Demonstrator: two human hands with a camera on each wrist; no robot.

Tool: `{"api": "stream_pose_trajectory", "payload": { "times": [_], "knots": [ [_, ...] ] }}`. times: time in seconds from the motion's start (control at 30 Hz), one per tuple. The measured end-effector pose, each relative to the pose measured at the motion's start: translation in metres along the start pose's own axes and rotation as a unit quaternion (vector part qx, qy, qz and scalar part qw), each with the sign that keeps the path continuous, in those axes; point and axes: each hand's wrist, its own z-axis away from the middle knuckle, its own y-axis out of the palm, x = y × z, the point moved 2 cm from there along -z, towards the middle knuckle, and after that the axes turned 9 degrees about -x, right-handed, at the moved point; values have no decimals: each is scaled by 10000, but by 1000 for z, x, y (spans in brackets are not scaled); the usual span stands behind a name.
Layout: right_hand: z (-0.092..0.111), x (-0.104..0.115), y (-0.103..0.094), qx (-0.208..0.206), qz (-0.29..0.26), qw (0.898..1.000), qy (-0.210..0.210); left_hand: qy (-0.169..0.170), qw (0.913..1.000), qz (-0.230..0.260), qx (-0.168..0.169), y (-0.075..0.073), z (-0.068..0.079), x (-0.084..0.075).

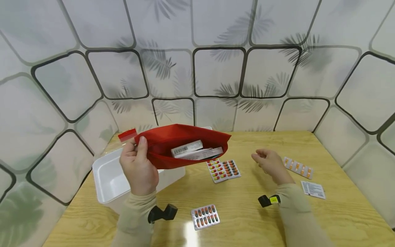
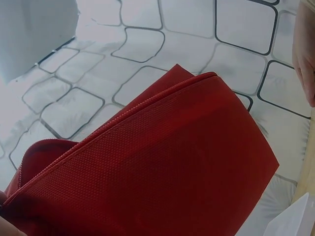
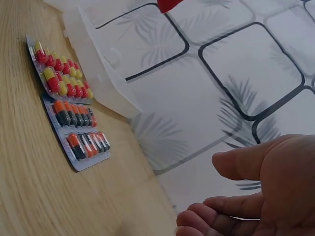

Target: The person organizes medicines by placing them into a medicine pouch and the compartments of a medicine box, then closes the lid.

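Note:
My left hand [image 1: 140, 168] grips one end of a red zip pouch [image 1: 172, 133], thumb over its edge, and holds it above the table. The pouch's mouth gapes towards me, with a small white box [image 1: 186, 148] and more white packaging [image 1: 202, 154] inside. In the left wrist view the red fabric [image 2: 147, 162] and its unzipped edge fill much of the picture. My right hand [image 1: 271, 166] hovers over the right side of the table with fingers loosely bent, holding nothing. Its thumb stands apart from the fingers in the right wrist view. An orange-tablet blister pack [image 1: 298, 167] lies nearest to it.
A white plastic bin [image 1: 106, 180] stands behind the left hand and pouch, partly hidden. Red-yellow [image 1: 216, 175] and orange-black [image 1: 232, 169] capsule blisters lie mid-table; another capsule blister [image 1: 205, 216] lies in front. A flat white packet [image 1: 313, 189] is at right. Patterned cloth walls surround the table.

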Motion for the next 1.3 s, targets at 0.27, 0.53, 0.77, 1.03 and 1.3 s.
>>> {"api": "stream_pose_trajectory", "payload": {
  "times": [0.27,0.53,0.77,1.03,1.3],
  "knots": [
    [-18,-13,26,273,215,9992,190,15,9999,-147,-30,0,0,1],
    [-23,-12,50,126,847,9960,-267,-14,9998,-173,22,2,2,3],
    [-20,-2,68,56,946,9954,-136,-19,9997,-187,126,4,4,5],
    [-20,12,84,-56,1462,9865,-742,3,9995,-281,140,3,5,5],
    [-18,10,86,-32,1507,9874,-477,60,9993,-332,152,3,5,4]
  ]
}}
